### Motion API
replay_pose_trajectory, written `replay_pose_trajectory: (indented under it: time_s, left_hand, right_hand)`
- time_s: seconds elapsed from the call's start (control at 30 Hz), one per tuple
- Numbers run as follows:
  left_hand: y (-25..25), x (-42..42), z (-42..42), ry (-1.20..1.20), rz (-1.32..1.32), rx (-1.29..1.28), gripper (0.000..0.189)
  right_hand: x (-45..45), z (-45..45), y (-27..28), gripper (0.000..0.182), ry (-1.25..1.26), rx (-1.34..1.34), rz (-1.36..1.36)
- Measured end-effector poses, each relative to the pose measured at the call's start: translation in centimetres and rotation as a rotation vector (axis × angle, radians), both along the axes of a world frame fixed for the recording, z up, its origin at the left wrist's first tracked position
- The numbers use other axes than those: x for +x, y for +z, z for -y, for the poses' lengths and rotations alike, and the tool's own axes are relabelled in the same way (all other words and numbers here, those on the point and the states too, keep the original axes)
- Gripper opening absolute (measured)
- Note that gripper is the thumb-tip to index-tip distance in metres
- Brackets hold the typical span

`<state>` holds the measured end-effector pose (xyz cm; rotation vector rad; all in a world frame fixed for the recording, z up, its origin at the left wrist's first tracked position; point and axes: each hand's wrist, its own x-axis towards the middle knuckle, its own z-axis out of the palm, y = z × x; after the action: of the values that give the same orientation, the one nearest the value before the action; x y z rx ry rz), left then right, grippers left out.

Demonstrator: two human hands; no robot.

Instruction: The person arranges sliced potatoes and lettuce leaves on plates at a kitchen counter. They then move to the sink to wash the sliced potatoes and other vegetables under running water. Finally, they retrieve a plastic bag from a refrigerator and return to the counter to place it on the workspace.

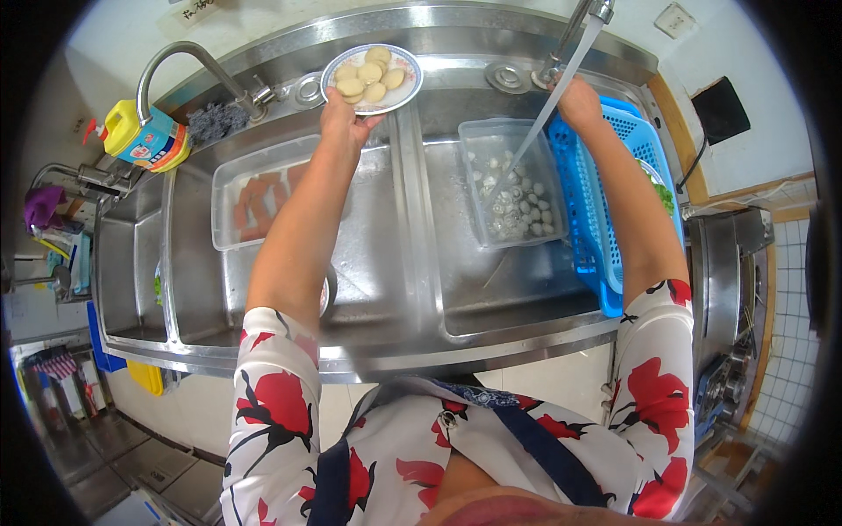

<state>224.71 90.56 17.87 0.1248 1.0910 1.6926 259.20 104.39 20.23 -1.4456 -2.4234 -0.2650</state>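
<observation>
A blue-rimmed plate (402,97) bearing several pale round slices (373,72) is gripped at its near edge by my left hand (345,117), above the back ledge of the sink. My right hand (577,102) is at the base of the right faucet (559,49), its fingers partly hidden behind the running water. The stream falls into a clear plastic container (483,227) of small round pale pieces (520,204) in the right basin. Another clear container (227,167), holding reddish-brown strips (260,204), sits in the middle basin, partly behind my left forearm.
Blue plastic baskets (608,263) stand at the right, with leafy greens (663,197) beyond my forearm. A yellow pump jug (148,138), a dark scouring pad (217,123) and a curved faucet (197,56) line the back left. A metal divider (414,230) separates the basins.
</observation>
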Motion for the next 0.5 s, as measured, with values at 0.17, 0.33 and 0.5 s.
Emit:
replay_pose_trajectory:
  time_s: [0.17, 0.33, 0.5]
  left_hand:
    - [-1.0, 1.4, -0.6, -0.022, -0.025, -0.043, 0.052]
    - [-0.7, 2.5, -1.8, -0.046, -0.073, -0.172, 0.050]
    - [-1.3, 0.8, -1.6, -0.060, -0.080, -0.079, 0.053]
  right_hand:
    - [0.3, 0.0, 0.0, 0.022, 0.016, 0.007, -0.013]
    - [0.6, 0.0, 0.3, 0.023, -0.005, -0.011, -0.007]
    - [-0.2, -0.8, -0.2, 0.024, -0.012, -0.051, 0.020]
